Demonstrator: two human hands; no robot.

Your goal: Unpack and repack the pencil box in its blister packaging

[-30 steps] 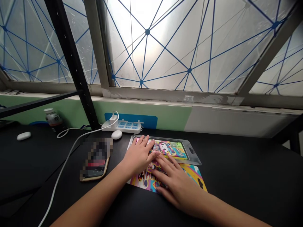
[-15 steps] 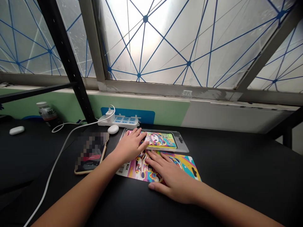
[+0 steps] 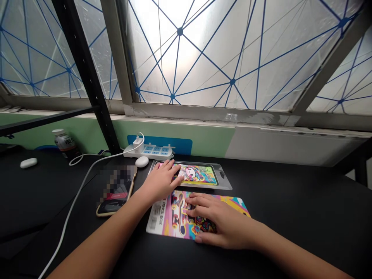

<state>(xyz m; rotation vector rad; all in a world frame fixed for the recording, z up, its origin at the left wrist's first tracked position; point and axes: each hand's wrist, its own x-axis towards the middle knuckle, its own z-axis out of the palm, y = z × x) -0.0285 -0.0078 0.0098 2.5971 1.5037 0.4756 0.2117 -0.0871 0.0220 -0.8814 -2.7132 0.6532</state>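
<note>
Card [image 3: 178,215] has slid away from the pack [image 3: 200,175], so they seem split now, with left hand [image 3: 161,180] flat on pack and, apart from it, right hand [image 3: 222,217] flat on card.

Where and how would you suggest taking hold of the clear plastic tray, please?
I would pinch the right end of the clear plastic tray, coming from the right. That bare, slotted margin extends past the colourful insert, whereas the left hand covers the left part. The tray lies low on the black desk, so a fingertip under the edge would probably help.
</note>
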